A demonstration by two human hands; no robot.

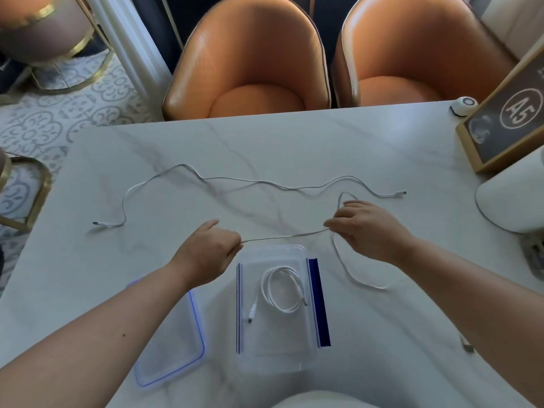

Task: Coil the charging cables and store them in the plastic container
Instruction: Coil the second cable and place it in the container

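A clear plastic container (309, 334) with blue side clips sits on the table in front of me, and a coiled white cable (282, 290) lies inside it. My left hand (206, 254) and my right hand (368, 228) each pinch a thin white cable (285, 236), which is stretched between them just above the container's far rim. Its free part loops over my right hand and trails down to the right (353, 278). Another long white cable (259, 181) lies uncoiled across the table beyond my hands.
The container's clear lid (188, 357) with a blue seal lies left of it on the white marble table (382, 142). A framed sign (506, 125), a small white round device (463, 106) and a white rounded object (515, 195) stand at the right. Two orange chairs (250, 69) face the far edge.
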